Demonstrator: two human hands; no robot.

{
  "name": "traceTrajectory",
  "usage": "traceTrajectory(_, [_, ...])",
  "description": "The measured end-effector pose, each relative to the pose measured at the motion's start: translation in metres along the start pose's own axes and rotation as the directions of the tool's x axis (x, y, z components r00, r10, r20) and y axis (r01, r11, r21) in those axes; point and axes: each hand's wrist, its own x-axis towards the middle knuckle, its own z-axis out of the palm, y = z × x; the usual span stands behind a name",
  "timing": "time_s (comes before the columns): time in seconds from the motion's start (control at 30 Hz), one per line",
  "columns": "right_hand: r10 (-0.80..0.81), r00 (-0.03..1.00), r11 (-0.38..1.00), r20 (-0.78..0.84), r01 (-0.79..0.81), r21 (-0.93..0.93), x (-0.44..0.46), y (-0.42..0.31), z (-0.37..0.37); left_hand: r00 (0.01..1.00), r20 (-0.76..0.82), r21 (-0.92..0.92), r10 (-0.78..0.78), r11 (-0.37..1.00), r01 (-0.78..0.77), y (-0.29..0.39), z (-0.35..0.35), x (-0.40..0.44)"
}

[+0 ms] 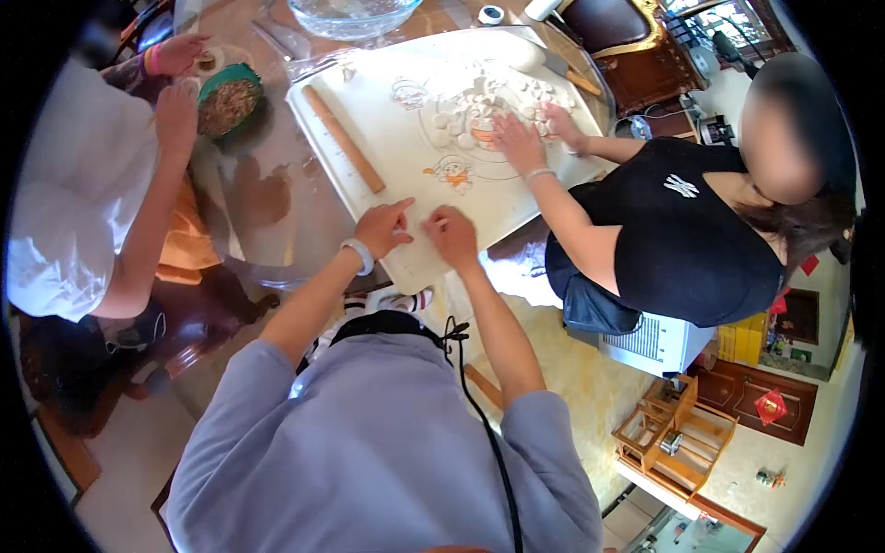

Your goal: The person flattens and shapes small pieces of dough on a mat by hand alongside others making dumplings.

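My left hand [383, 229], a pale bracelet [358, 256] on its wrist, is over the near edge of the white dough mat [406, 166]. Its index finger points out while the other fingers curl around a small pale bit I cannot make out. Just to the right, my right hand [452, 238] is closed with curled fingers, and what is in it is hidden. Beyond my left hand a wooden rolling pin [344, 138] lies along the mat's left side. Small dough pieces [452, 131] are scattered over the mat's far right part.
At the right, a person in black [682, 230] has both hands on the dough pieces. At the left, a person in white [83, 194] handles a round wrapper [210, 61] by a green bowl [230, 103] of filling. A knife [572, 74], large dough lump [507, 51] and glass bowl [355, 17] are farther back.
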Motion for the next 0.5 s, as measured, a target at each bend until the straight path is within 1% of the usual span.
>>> traceTrajectory(0.03, [0.069, 0.995, 0.994, -0.068, -0.063, 0.091, 0.003, -0.001, -0.002, 1.000, 0.005, 0.006, -0.017, 1.000, 0.017, 0.001, -0.001, -0.002])
traceTrajectory(0.07, [0.112, 0.989, 0.993, -0.100, -0.109, 0.036, 0.002, -0.001, -0.005, 0.999, 0.011, 0.007, -0.032, 0.999, 0.032, 0.002, 0.000, -0.004])
traceTrajectory(0.1, [0.161, 0.983, 0.986, -0.085, -0.157, 0.055, 0.003, -0.003, -0.004, 0.999, 0.010, 0.011, -0.031, 0.999, 0.031, 0.006, -0.002, 0.002])
traceTrajectory(0.13, [0.204, 0.976, 0.977, -0.079, -0.199, 0.071, 0.007, -0.006, -0.004, 0.997, -0.003, -0.001, -0.077, 0.997, 0.077, 0.014, -0.004, 0.002])
traceTrajectory(0.17, [0.254, 0.965, 0.965, -0.070, -0.248, 0.084, 0.007, -0.008, -0.004, 0.997, -0.013, 0.028, -0.072, 0.997, 0.072, 0.015, -0.002, 0.002])
traceTrajectory(0.2, [0.257, 0.960, 0.963, -0.110, -0.245, 0.108, 0.008, -0.007, 0.002, 0.998, -0.023, 0.057, -0.065, 0.996, 0.067, 0.014, 0.001, 0.004])
traceTrajectory(0.3, [0.158, 0.986, 0.987, -0.061, -0.160, -0.030, 0.011, -0.001, 0.011, 0.998, -0.055, 0.121, -0.009, 0.993, 0.015, 0.014, 0.005, 0.005])
traceTrajectory(0.33, [0.177, 0.983, 0.984, -0.042, -0.177, 0.009, 0.013, 0.001, 0.011, 0.999, -0.055, 0.130, 0.003, 0.992, 0.004, 0.015, 0.005, 0.003])
traceTrajectory(0.43, [0.314, 0.949, 0.942, -0.010, -0.310, 0.128, 0.012, 0.006, 0.011, 0.999, -0.054, 0.149, -0.004, 0.989, 0.012, 0.017, 0.006, -0.001])
traceTrajectory(0.5, [0.302, 0.953, 0.950, -0.009, -0.301, 0.079, 0.008, 0.006, 0.012, 0.998, -0.049, 0.167, -0.029, 0.985, 0.037, 0.017, 0.009, -0.001])
